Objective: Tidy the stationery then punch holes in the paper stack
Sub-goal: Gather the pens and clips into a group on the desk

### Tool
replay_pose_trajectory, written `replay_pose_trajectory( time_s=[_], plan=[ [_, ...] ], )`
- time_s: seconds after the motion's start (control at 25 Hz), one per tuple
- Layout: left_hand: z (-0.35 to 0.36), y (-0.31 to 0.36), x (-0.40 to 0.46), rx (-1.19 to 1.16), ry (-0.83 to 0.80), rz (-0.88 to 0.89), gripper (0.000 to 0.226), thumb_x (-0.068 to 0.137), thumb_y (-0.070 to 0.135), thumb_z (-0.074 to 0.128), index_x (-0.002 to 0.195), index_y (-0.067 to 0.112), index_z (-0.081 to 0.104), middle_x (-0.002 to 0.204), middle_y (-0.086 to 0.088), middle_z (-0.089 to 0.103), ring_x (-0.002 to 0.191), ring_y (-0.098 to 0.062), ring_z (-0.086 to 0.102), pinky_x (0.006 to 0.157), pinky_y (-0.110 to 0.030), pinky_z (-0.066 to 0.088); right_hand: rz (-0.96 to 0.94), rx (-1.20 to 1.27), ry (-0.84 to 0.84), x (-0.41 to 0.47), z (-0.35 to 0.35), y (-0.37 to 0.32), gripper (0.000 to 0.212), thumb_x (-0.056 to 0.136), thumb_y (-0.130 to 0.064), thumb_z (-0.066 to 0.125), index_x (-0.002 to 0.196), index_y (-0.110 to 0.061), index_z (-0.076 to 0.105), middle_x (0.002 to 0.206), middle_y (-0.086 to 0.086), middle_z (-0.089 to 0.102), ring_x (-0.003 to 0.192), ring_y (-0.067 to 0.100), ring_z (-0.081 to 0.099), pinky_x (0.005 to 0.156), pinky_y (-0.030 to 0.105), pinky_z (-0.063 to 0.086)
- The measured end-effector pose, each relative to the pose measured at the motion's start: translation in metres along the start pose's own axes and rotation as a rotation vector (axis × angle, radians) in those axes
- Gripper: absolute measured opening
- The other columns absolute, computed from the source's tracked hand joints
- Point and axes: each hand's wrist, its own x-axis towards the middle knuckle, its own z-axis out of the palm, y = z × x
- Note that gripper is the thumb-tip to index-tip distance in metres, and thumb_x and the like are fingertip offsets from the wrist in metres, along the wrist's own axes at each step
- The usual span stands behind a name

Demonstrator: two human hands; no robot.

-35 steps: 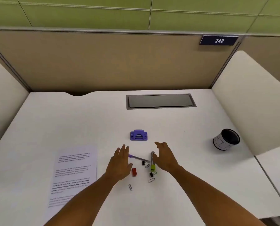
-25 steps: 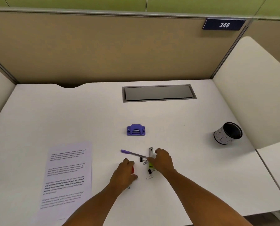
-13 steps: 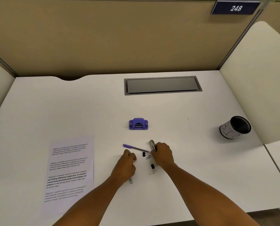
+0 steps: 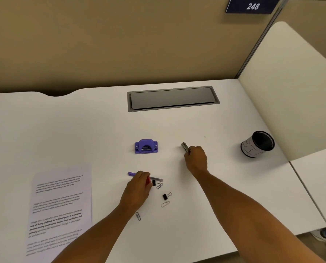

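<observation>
While the right hand (image 4: 196,160) grips a light, stiff pen (image 4: 184,147) mid-worktop and the left (image 4: 138,186) pinches a red item, small slippery clips (image 4: 165,204) near the front edge need fingertip pinching.

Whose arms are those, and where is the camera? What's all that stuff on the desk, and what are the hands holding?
Those arms belong to a person wearing a camera on their head, so you see the white desk as they do, looking down. There is no robot here.

The right hand has its fingers curled round a thin silvery tool; only its tip sticks out, so I cannot tell what it is. The left hand holds a small red thing, mostly hidden, and reaches over a purple pen.

Lying on the desk: a purple hole punch, a printed paper stack on the left, a black pen cup on the right, two black binder clips and some paper clips. The grey lid at the back covers a slot in the desk.
</observation>
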Motion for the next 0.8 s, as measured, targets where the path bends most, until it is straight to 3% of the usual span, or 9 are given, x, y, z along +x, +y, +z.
replay_pose_trajectory(
  time_s=[0.16, 0.32, 0.44, 0.52, 0.68, 0.8],
  plan=[
    [0.015, 0.013, 0.011, -0.030, -0.049, 0.012, 0.042, 0.097, 0.028, 0.058, 0.136, 0.015, 0.052, 0.138, -0.002, 0.056, 0.124, -0.017, 0.056, 0.103, -0.022, 0.042, 0.231, 0.101, 0.071, 0.045, -0.029, 0.034, 0.018, 0.095, -0.010, 0.052, 0.092, -0.001, 0.067, 0.097, 0.016, 0.065, 0.086, 0.033, 0.065, 0.065, 0.030, 0.044],
    [0.025, 0.013, 0.018, -0.037, -0.081, -0.019, 0.045, 0.099, 0.027, 0.054, 0.142, 0.014, 0.047, 0.145, -0.003, 0.052, 0.132, -0.018, 0.051, 0.108, -0.022, 0.036, 0.454, 0.448, 0.150, 0.080, -0.043, 0.063, 0.036, 0.096, -0.028, 0.061, 0.066, -0.007, 0.060, 0.064, 0.009, 0.057, 0.075, 0.031, 0.060, 0.066, 0.032, 0.046],
    [0.027, 0.008, 0.016, -0.040, -0.080, 0.018, 0.046, 0.098, 0.027, 0.055, 0.141, 0.013, 0.048, 0.143, -0.003, 0.053, 0.132, -0.018, 0.052, 0.105, -0.016, 0.034, 0.544, 0.638, 0.199, 0.092, -0.042, 0.078, 0.016, 0.091, -0.015, 0.066, 0.095, -0.003, 0.076, 0.085, 0.011, 0.068, 0.091, 0.033, 0.066, 0.079, 0.036, 0.054],
    [0.027, -0.003, 0.008, -0.008, -0.074, 0.034, 0.049, 0.097, 0.029, 0.058, 0.141, 0.012, 0.049, 0.143, -0.002, 0.054, 0.133, -0.019, 0.051, 0.108, -0.019, 0.034, 0.534, 0.593, 0.225, 0.099, -0.044, 0.082, 0.020, 0.091, -0.016, 0.065, 0.101, -0.002, 0.075, 0.096, 0.017, 0.073, 0.100, 0.036, 0.067, 0.080, 0.035, 0.053],
    [0.024, -0.027, -0.009, 0.097, -0.032, 0.049, 0.048, 0.092, 0.034, 0.065, 0.134, 0.012, 0.057, 0.131, -0.004, 0.062, 0.122, -0.023, 0.055, 0.105, -0.028, 0.043, 0.534, 0.566, 0.246, 0.107, -0.050, 0.082, 0.049, 0.094, -0.028, 0.063, 0.137, -0.005, 0.053, 0.125, 0.015, 0.066, 0.124, 0.035, 0.057, 0.104, 0.041, 0.046],
    [0.020, -0.032, -0.013, 0.051, -0.019, -0.004, 0.049, 0.093, 0.031, 0.063, 0.137, 0.010, 0.055, 0.133, -0.004, 0.060, 0.124, -0.021, 0.053, 0.107, -0.027, 0.041, 0.289, 0.414, 0.382, 0.086, -0.037, 0.064, 0.041, 0.097, -0.033, 0.060, 0.130, -0.009, 0.058, 0.117, 0.012, 0.066, 0.114, 0.033, 0.056, 0.101, 0.039, 0.042]
  ],
)
